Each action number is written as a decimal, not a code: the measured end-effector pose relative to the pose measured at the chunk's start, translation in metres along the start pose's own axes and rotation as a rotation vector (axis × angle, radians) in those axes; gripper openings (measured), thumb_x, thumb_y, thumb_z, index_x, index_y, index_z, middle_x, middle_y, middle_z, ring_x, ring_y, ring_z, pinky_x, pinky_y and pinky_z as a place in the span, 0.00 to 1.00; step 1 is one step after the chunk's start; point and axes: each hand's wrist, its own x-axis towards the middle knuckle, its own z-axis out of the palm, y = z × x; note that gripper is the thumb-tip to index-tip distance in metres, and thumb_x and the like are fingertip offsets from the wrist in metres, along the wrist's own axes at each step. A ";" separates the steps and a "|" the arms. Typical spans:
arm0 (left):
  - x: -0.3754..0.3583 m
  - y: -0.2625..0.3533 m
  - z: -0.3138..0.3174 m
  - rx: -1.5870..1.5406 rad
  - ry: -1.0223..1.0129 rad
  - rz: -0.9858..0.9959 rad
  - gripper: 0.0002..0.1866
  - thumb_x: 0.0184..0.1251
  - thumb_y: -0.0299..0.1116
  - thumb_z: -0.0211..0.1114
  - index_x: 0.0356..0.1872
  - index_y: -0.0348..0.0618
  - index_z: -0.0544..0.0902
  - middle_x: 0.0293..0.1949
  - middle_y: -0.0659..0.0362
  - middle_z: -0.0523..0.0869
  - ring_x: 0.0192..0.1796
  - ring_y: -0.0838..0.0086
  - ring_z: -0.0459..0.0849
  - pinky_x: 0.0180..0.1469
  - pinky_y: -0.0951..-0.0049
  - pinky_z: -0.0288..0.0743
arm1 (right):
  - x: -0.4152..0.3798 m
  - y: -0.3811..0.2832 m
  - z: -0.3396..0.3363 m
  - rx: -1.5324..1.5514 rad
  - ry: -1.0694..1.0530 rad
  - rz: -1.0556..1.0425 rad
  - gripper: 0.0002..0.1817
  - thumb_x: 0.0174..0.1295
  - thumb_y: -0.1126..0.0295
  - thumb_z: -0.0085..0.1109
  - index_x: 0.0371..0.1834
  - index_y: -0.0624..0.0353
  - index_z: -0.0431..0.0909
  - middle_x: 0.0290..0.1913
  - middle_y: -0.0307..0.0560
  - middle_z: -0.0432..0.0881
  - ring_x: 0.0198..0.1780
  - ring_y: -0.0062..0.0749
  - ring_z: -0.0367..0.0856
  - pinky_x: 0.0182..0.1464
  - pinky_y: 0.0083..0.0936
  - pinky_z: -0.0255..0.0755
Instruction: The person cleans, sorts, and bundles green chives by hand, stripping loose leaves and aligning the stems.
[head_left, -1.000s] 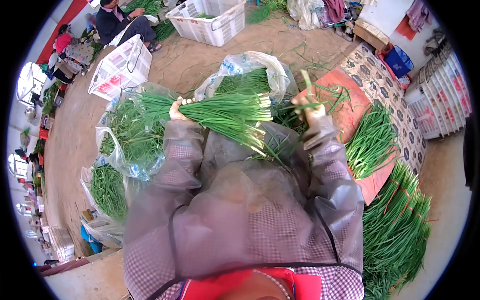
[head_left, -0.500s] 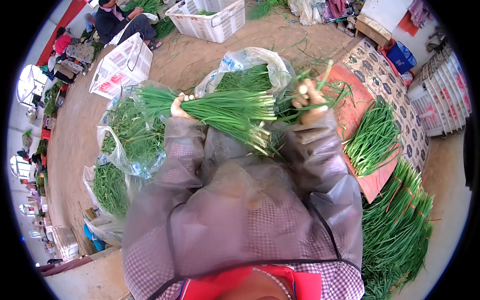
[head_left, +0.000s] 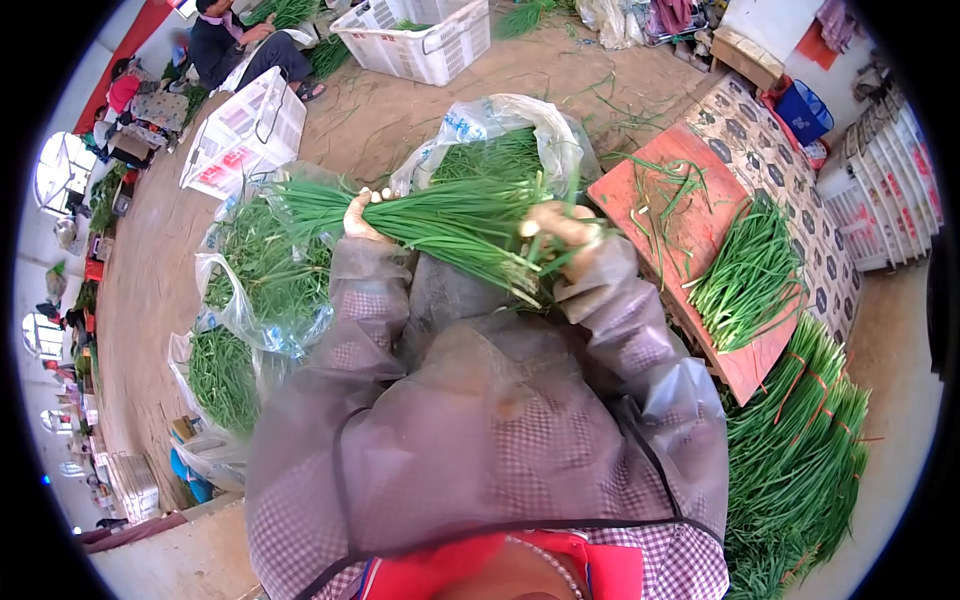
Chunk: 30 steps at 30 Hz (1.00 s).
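Note:
My left hand (head_left: pixel 362 216) is closed around a thick bunch of green chives (head_left: pixel 455 215), held across my lap. Its pale stem ends point right and its leaf tips spread left. Against those stem ends is my right hand (head_left: pixel 562 232), its fingers curled in and blurred by motion. Some green stalks show around it, and it appears to grip a few of them. Below and beyond the bunch, an open plastic bag (head_left: pixel 560 135) holds loose greens.
A red board (head_left: pixel 640 185) at my right bears scraps and a pile of chives (head_left: pixel 745 275). Banded bundles (head_left: pixel 800 450) lie nearer me. Bags of greens (head_left: pixel 265 260) stand at left. White crates (head_left: pixel 245 135) and a seated person (head_left: pixel 235 45) are farther off. Stacked crates (head_left: pixel 885 190) stand at right.
My right hand has moved left and slightly down, from beside the red board to the stem ends of the bunch. The left hand has stayed in place with the bunch.

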 end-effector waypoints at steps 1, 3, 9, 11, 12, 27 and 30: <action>0.005 0.002 -0.010 -0.004 -0.073 -0.014 0.06 0.59 0.30 0.56 0.24 0.43 0.72 0.26 0.58 0.76 0.35 0.64 0.78 0.51 0.51 0.74 | -0.011 -0.007 -0.004 0.172 -0.017 -0.041 0.13 0.65 0.59 0.53 0.30 0.56 0.76 0.25 0.35 0.71 0.27 0.21 0.67 0.31 0.23 0.64; 0.018 0.006 -0.022 -0.001 -0.036 -0.065 0.04 0.59 0.29 0.59 0.30 0.45 0.72 0.28 0.60 0.75 0.36 0.62 0.80 0.48 0.49 0.76 | 0.017 0.026 -0.058 0.422 -0.266 -0.376 0.12 0.63 0.61 0.52 0.29 0.58 0.75 0.22 0.37 0.70 0.22 0.22 0.65 0.27 0.22 0.61; 0.044 0.013 -0.054 -0.016 -0.088 -0.256 0.04 0.60 0.31 0.62 0.34 0.47 0.75 0.28 0.61 0.79 0.42 0.56 0.82 0.46 0.44 0.77 | -0.032 -0.027 -0.105 0.808 -0.405 -0.689 0.11 0.62 0.62 0.53 0.25 0.53 0.70 0.25 0.33 0.65 0.22 0.21 0.61 0.25 0.23 0.58; 0.041 0.012 -0.055 -0.049 -0.158 -0.240 0.03 0.60 0.31 0.62 0.32 0.47 0.77 0.28 0.61 0.82 0.43 0.55 0.82 0.48 0.44 0.77 | -0.040 -0.033 -0.107 0.360 -0.509 -0.486 0.12 0.64 0.63 0.50 0.23 0.54 0.69 0.24 0.34 0.65 0.23 0.22 0.63 0.27 0.23 0.61; 0.041 0.012 -0.056 -0.050 -0.159 -0.242 0.03 0.60 0.31 0.62 0.32 0.47 0.77 0.28 0.61 0.82 0.43 0.55 0.82 0.48 0.44 0.77 | -0.038 -0.022 -0.103 0.133 -0.373 -0.446 0.13 0.65 0.63 0.49 0.28 0.60 0.75 0.26 0.38 0.72 0.27 0.25 0.70 0.32 0.22 0.66; 0.008 0.059 -0.041 -0.187 -0.378 -0.096 0.05 0.53 0.27 0.62 0.30 0.48 0.76 0.24 0.64 0.76 0.39 0.66 0.79 0.66 0.40 0.60 | 0.000 0.025 -0.109 0.234 -0.086 -0.128 0.12 0.65 0.67 0.55 0.46 0.65 0.75 0.20 0.32 0.70 0.20 0.16 0.68 0.23 0.16 0.64; -0.016 0.049 -0.026 -0.241 -0.475 0.074 0.06 0.52 0.27 0.62 0.31 0.49 0.75 0.23 0.64 0.74 0.37 0.66 0.79 0.68 0.39 0.57 | -0.003 0.035 -0.078 0.039 0.059 -0.078 0.21 0.59 0.73 0.63 0.55 0.65 0.71 0.41 0.46 0.82 0.41 0.28 0.81 0.45 0.23 0.75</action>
